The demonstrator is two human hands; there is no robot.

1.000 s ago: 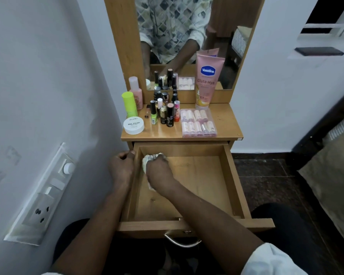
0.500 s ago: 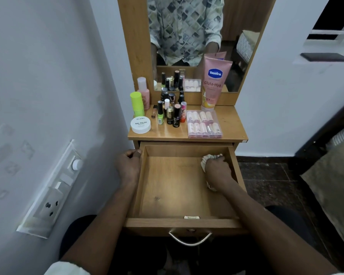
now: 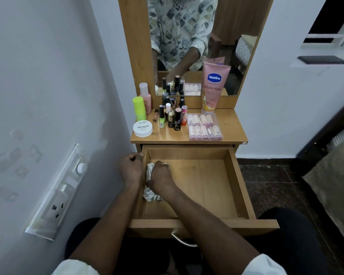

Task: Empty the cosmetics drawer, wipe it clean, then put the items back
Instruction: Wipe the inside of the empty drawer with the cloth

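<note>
The wooden drawer (image 3: 238, 181) stands pulled out, with nothing in it but a cloth. My right hand (image 3: 161, 177) presses a crumpled pale cloth (image 3: 150, 194) against the drawer floor at the left side. My left hand (image 3: 130, 169) grips the drawer's left wall near the back corner. On the vanity top above stand a pink Vaseline tube (image 3: 213, 86), a clear case of lip tubes (image 3: 204, 127), several nail polish bottles (image 3: 171, 116), a neon green bottle (image 3: 139, 109), a pink bottle (image 3: 145, 96) and a white nail polish remover jar (image 3: 143, 128).
A mirror (image 3: 197, 42) rises behind the vanity top and reflects a person in a patterned shirt. A white wall with a switch and socket panel (image 3: 58, 195) runs close on the left. A metal handle (image 3: 182, 242) hangs on the drawer front. Dark tiled floor (image 3: 270, 185) lies to the right.
My right hand has swept the cloth from the drawer's left side to its right side and back to the left. My left hand has stayed on the left wall.
</note>
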